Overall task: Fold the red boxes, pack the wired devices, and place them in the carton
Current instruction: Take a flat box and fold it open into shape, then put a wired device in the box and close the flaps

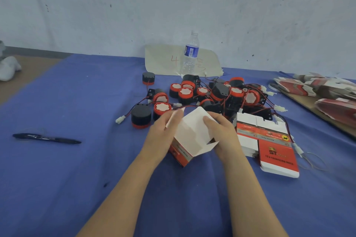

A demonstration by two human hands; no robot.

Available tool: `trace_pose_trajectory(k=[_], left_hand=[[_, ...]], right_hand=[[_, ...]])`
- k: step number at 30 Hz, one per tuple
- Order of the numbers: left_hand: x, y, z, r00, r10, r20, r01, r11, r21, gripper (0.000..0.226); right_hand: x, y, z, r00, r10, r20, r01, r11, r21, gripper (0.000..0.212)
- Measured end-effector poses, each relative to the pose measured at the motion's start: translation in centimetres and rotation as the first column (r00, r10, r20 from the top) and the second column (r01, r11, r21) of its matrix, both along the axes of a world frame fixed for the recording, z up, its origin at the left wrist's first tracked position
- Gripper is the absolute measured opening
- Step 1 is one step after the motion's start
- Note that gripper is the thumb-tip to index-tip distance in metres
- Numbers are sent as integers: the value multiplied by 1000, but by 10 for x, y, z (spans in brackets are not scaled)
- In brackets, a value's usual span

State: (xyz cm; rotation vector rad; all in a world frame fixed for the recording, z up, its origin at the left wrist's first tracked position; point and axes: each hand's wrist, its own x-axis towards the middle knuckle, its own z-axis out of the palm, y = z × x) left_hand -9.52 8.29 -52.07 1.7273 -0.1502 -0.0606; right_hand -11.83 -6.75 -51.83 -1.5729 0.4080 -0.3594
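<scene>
Behind the pile of wired devices point(212, 94), a water bottle point(190, 54) stands upright in front of a paper sheet point(163, 59) marked with a red 4. Well to the left of the pile a black pen point(46, 138) lies on the blue cloth point(77, 188). Just to the pile's near right sits a stack of flat boxes point(269, 140), red print up, touching some of the pile's wires, and farther right of the pile more flat boxes point(327, 92) are heaped on a board. Nothing lies between your hands and the pile. On the near side of the pile, almost touching its front devices, you hold the red box point(190, 136) half raised off the cloth. Its white inside and unfolded flaps face up and toward the pile, its red printed face turns down to your left, and its long axis tilts from the low near corner up toward the pile. Your left hand point(163, 131) curls round the box's left side, and your right hand point(221, 131) wraps its fingers over the right flap.
</scene>
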Motion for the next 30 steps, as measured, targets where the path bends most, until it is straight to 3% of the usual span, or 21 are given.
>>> trace_pose_trajectory(k=[2,5,6,9,12,15,18,21,24,28,30], left_hand=[[-5,3,-9,986,-134,94,120,982,145,42],[-1,8,-11,993,20,117,-29,996,80,41],[0,8,-12,984,116,138,-123,992,41,38],[-1,7,-9,911,357,207,-331,932,-150,20],[1,15,-8,788,560,256,-484,820,-304,18],[14,34,-3,683,727,74,-590,608,-532,32],[23,46,-4,682,717,-143,-618,460,-638,31],[25,43,-9,720,656,-228,-613,445,-653,42],[25,37,-11,741,637,-215,-598,478,-643,34],[21,32,-11,760,637,-130,-568,554,-609,17],[19,30,-12,779,619,-99,-549,597,-584,21]], right_hand=[[0,0,0,999,43,-1,-43,996,82,15],[3,-1,0,998,-9,70,-14,947,321,22],[6,-1,-1,993,-71,91,44,960,277,24],[9,4,-9,974,-186,129,211,954,-214,22],[9,22,-20,998,-38,44,54,891,-450,28],[10,48,-30,985,169,-33,-157,800,-579,40],[19,66,-29,965,247,-83,-240,717,-655,55],[34,81,-22,953,264,-152,-291,644,-707,67],[53,98,-13,948,239,-208,-309,549,-777,68],[70,103,-20,926,153,-345,-374,490,-788,55],[65,104,-27,965,107,-240,-261,489,-832,42]])
